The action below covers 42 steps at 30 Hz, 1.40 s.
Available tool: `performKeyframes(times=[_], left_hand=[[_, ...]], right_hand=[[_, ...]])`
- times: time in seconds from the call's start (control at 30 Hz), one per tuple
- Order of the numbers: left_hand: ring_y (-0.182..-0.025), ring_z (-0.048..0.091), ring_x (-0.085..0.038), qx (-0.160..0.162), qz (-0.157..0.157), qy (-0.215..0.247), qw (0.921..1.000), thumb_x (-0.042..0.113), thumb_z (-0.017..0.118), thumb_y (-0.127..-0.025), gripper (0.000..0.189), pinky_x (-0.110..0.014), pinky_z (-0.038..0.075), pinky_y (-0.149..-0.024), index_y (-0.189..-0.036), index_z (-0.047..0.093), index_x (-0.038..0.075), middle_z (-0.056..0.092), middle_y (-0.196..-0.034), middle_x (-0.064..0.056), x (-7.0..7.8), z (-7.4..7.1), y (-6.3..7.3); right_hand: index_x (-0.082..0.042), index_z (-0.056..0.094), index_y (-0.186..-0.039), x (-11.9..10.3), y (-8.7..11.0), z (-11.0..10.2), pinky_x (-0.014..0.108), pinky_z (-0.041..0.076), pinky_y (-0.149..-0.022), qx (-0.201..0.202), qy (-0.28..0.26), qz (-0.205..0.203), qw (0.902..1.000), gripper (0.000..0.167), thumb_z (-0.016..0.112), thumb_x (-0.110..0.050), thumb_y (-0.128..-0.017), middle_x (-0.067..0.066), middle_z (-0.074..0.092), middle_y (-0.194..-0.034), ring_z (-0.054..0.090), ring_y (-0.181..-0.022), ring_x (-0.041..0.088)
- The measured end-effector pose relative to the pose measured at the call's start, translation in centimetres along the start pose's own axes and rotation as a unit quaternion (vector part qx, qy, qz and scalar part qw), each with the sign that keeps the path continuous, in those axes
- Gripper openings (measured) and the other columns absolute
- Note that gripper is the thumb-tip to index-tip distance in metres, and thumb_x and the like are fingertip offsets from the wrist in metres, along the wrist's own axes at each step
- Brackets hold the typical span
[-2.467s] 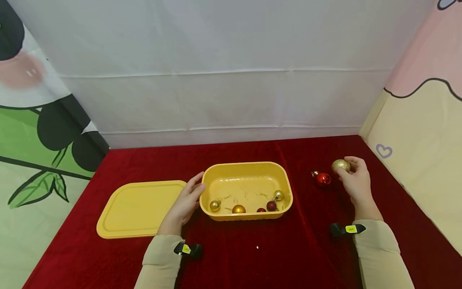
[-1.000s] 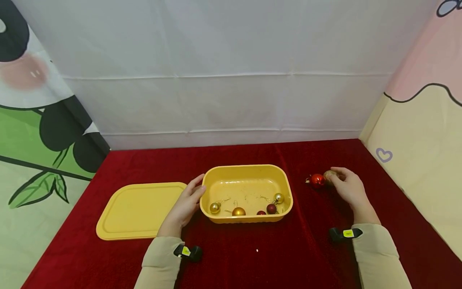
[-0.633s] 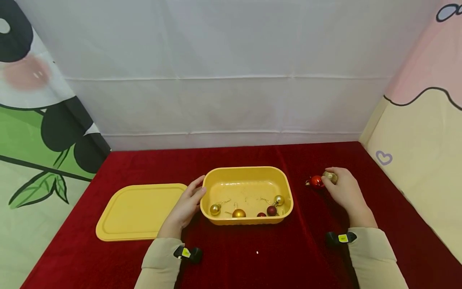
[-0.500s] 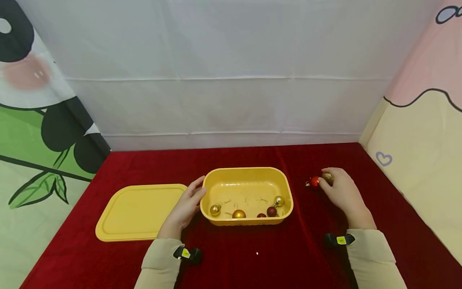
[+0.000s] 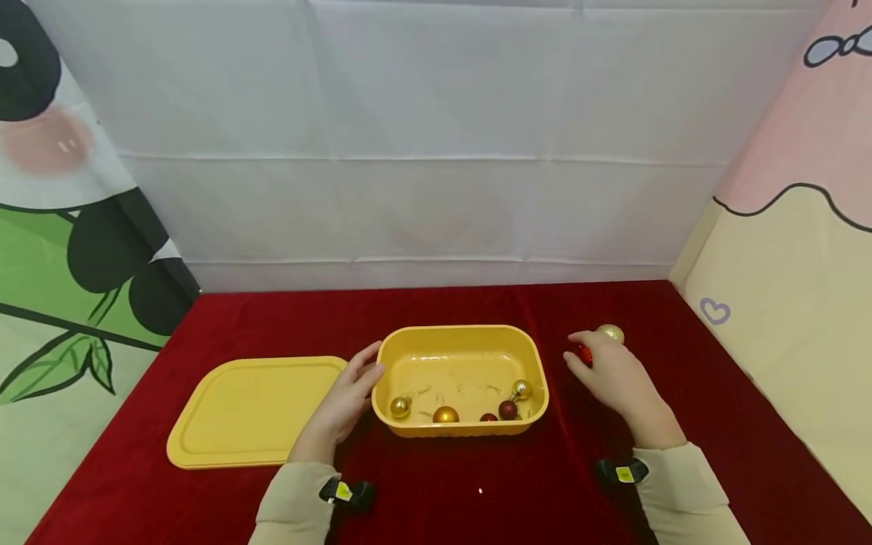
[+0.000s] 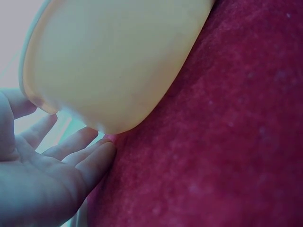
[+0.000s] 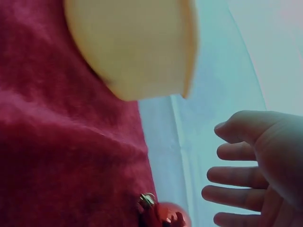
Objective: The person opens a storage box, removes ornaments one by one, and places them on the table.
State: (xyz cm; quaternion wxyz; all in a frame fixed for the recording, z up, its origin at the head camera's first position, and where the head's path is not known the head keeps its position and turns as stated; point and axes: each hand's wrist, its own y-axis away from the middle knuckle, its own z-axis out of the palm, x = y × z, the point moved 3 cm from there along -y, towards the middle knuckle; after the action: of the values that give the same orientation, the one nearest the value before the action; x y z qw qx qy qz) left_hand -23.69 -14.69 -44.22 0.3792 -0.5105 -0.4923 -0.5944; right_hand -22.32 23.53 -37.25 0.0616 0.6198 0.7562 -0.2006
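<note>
- Main thing is an open yellow plastic-looking box (image 5: pixel 456 431), a rectangle with rounded corners and a smooth, slightly glossy inside, sitting mid-counter between the two hands.
- Inside, mostly along the near wall: a small shiny gold ball ornament (image 5: pixel 400 407) at left, a deeper orange-gold ball ornament (image 5: pixel 446 414), a red ball ornament (image 5: pixel 488 417) mostly hidden by the near rim, a dark maroon ball ornament (image 5: pixel 508 410), and another shiny gold ball ornament (image 5: pixel 521 390) at right. Some have thin gold loops.
- Left hand (image 5: pixel 343 400) is right at the box's left end, fingers fairly straight, fingertips up against the wall and rim.
- Right hand (image 5: pixel 618 377) is well apart from the box on its right, thumb and fingers spread wide, nothing in it.
- Just by that hand: a glossy red ball ornament (image 5: pixel 586 354) with a gold cap, partly covered by the fingers, and a glittery pale gold ball ornament (image 5: pixel 611 331) behind the knuckles. Can't tell if it's touching.
- Flat yellow rounded-corner lid (image 5: pixel 255 412) lies left of the box, partly behind the left hand.
- Counter (image 5: pixel 422 492) wears a dark red velvety cloth (image 5: pixel 204 507); creased white fabric (image 5: pixel 436 204) hangs behind.
</note>
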Motion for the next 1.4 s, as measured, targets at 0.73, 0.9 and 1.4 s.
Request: performKeyframes(times=[0.73, 0.9, 1.4], left_hand=[[-0.129, 0.044, -0.033, -0.003, 0.007, -0.005, 1.0, 0.027, 0.042, -0.102, 0.051, -0.04, 0.047, -0.096, -0.149, 0.024, 0.023, 0.036, -0.147, -0.019, 0.1, -0.1, 0.0], [-0.129, 0.044, -0.033, -0.006, 0.008, -0.006, 0.9999, 0.026, 0.042, -0.102, 0.051, -0.04, 0.046, -0.096, -0.149, 0.023, 0.023, 0.035, -0.147, -0.019, 0.0, 0.0, -0.1], [-0.128, 0.046, -0.033, 0.001, 0.014, -0.009, 0.9999, 0.03, 0.044, -0.101, 0.052, -0.041, 0.047, -0.096, -0.149, 0.025, 0.022, 0.038, -0.145, -0.019, -0.2, -0.1, 0.1]], right_hand=[[-0.005, 0.066, -0.107, -3.9, -1.1, 1.2, 0.042, 0.05, -0.088, -0.018, 0.008, -0.125, 0.992, 0.025, 0.065, -0.021, -0.088, 0.008, 0.067, -0.105, 0.063, -0.099, 0.024], [-0.004, 0.066, -0.107, -4.8, -1.1, 1.6, 0.041, 0.05, -0.089, -0.031, 0.002, -0.146, 0.9888, 0.028, 0.067, -0.022, -0.087, 0.009, 0.066, -0.105, 0.062, -0.1, 0.023], [-0.005, 0.067, -0.103, -6.6, -0.9, 3.0, 0.038, 0.05, -0.085, -0.084, 0.045, -0.22, 0.9709, 0.025, 0.07, -0.019, -0.082, 0.005, 0.067, -0.1, 0.062, -0.093, 0.021]])
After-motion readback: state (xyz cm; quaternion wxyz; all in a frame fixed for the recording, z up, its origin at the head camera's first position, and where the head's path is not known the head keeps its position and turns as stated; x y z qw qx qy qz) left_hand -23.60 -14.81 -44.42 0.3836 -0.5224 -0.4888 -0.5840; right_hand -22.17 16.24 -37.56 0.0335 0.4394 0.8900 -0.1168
